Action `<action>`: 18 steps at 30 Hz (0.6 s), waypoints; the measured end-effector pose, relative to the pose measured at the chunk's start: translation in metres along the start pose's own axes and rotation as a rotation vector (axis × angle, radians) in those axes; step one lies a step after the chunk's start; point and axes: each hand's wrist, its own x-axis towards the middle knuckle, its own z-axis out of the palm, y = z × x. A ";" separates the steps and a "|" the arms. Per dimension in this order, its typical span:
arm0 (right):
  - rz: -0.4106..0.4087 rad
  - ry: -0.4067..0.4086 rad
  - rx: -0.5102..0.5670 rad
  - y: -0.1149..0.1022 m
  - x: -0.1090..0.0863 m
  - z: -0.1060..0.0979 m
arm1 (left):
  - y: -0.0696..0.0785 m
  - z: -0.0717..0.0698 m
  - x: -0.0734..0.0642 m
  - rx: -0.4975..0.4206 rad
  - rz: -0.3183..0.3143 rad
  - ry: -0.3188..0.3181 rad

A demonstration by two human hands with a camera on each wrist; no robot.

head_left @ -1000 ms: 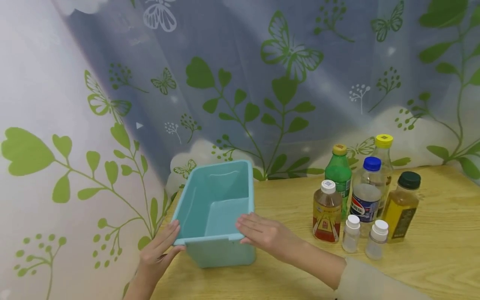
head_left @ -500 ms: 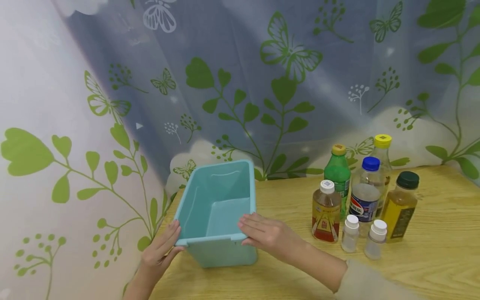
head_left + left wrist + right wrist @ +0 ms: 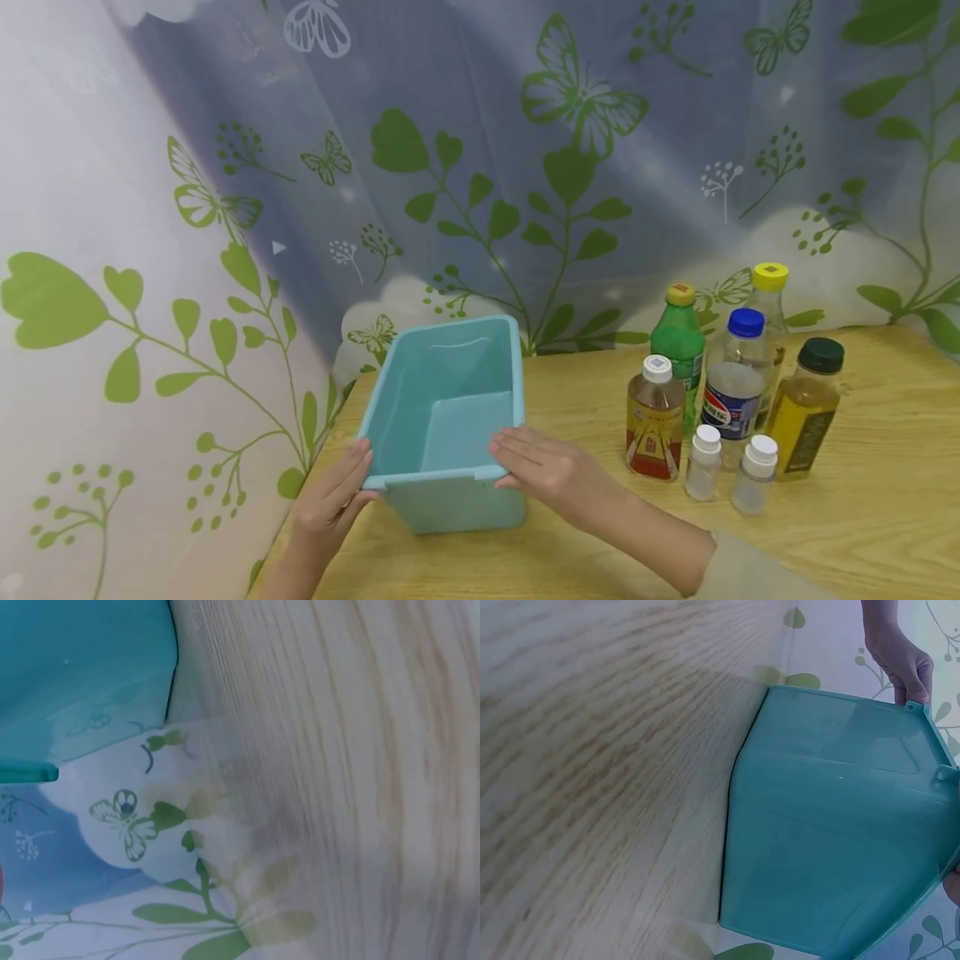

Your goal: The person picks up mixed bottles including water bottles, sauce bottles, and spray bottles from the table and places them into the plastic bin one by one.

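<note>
A light blue-green plastic storage bin (image 3: 465, 504), with nothing in it, stands upright on the wooden table. My left hand (image 3: 322, 504) grips its near left corner, fingers along the rim and thumb underneath. At the near right corner my right hand (image 3: 551, 467) holds the rim, fingertips over the inner edge and thumb outside. In the right wrist view the bin's outer wall (image 3: 832, 810) fills the right half, and the left hand (image 3: 904, 664) pinches the far corner. The left wrist view shows part of the bin (image 3: 82, 667) but no fingers.
Right of the bin stand several capped bottles: a green one (image 3: 678, 337), a brown-red one (image 3: 655, 433), a blue-capped one (image 3: 731, 408), a yellow-capped one (image 3: 772, 287), a dark-capped one (image 3: 806, 417) and two small white-capped ones (image 3: 703, 471). Patterned curtain (image 3: 465, 167) borders the table (image 3: 585, 550) behind and left.
The bin has shifted slightly to the right across the table, both hands moving with it on the rim. The bottles stay in place.
</note>
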 end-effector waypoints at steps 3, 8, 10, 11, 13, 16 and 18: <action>0.004 0.002 -0.010 -0.001 -0.004 -0.006 | 0.003 0.006 0.001 0.005 0.019 0.010; 0.000 0.021 -0.020 -0.001 -0.010 -0.015 | 0.010 0.013 0.004 0.007 0.038 0.021; -0.004 0.027 -0.024 -0.001 -0.012 -0.017 | 0.012 0.016 0.005 0.009 0.040 0.024; -0.004 0.029 -0.022 -0.001 -0.013 -0.019 | 0.013 0.017 0.006 0.011 0.043 0.027; -0.006 0.037 -0.024 -0.001 -0.015 -0.021 | 0.015 0.019 0.008 0.015 0.049 0.032; -0.008 0.050 -0.023 -0.001 -0.018 -0.025 | 0.017 0.022 0.011 0.012 0.058 0.036; -0.003 0.056 -0.026 -0.001 -0.019 -0.028 | 0.018 0.024 0.013 0.004 0.060 0.037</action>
